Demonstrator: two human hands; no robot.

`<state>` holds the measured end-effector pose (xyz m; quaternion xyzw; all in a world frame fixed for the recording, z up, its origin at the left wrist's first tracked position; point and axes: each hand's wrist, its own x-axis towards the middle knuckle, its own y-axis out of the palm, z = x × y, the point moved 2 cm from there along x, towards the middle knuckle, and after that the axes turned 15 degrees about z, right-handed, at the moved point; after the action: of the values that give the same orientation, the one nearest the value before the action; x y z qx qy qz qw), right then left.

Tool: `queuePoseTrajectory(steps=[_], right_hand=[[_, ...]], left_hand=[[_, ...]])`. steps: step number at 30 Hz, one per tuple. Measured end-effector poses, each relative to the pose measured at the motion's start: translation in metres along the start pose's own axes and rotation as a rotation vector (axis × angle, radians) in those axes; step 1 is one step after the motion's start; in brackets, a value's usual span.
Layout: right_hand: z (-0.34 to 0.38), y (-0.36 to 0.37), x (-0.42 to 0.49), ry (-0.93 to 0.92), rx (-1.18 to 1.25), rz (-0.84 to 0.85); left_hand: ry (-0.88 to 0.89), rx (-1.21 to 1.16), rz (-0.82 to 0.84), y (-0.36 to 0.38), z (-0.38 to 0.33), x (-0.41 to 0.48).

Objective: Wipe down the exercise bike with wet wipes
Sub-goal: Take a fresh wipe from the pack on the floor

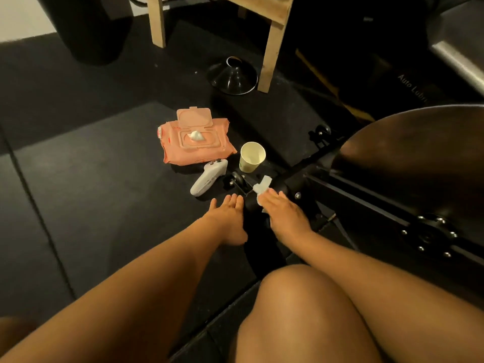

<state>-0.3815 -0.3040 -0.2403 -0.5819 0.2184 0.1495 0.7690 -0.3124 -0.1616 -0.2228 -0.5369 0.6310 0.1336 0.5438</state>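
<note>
Head view of a person crouching at the front stabiliser bar [252, 205] of the exercise bike [366, 200], both bare forearms reaching forward and down over one raised knee [301, 297]. The right hand [284, 213] is lying palm-down on top of the bar, its fingers stretched nearly straight and close together, pressing a white wet wipe [262, 188] against the black tube; one crumpled end of the wipe is sticking out past the fingertips and a smaller corner is showing under the hand's inner edge. The thumb is hidden. The left hand [230, 216] is spreading flat just beside the bar's end, fingers straight and slightly apart, thumb pointing back toward the wrist, holding nothing; whether it is touching the tube or only the floor mat [91, 179] cannot be told. A small transport wheel [237, 179] is sitting at the bar's far side. Just beyond the bar a white controller [208, 176] is lying on the mat and a paper cup [252, 157] is standing upright. Farther beyond the bar, the pink wipes pack [196, 145] is lying with its lid flipped open and a wipe poking out. Well beyond the bar, a black cone [231, 77] is resting beside a wooden leg [272, 48]
</note>
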Motion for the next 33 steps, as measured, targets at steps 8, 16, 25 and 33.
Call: queuePoseTrajectory(steps=[8,16,25,33], right_hand=[[0.116,-0.101,-0.056,0.239,1.187,0.122],[0.238,-0.211,-0.159,0.182,1.513,0.164],[0.328,-0.322,-0.309,0.210,1.512,0.207],[0.336,-0.409,-0.484,-0.055,1.606,0.168]], left_hand=[[0.154,-1.046,-0.429,-0.023,-0.001,-0.133],[0.136,-1.633,-0.728,-0.027,-0.011,-0.322],[0.199,-1.807,-0.933,-0.001,-0.078,-0.537],[0.314,-1.710,-1.108,-0.004,-0.192,-0.666]])
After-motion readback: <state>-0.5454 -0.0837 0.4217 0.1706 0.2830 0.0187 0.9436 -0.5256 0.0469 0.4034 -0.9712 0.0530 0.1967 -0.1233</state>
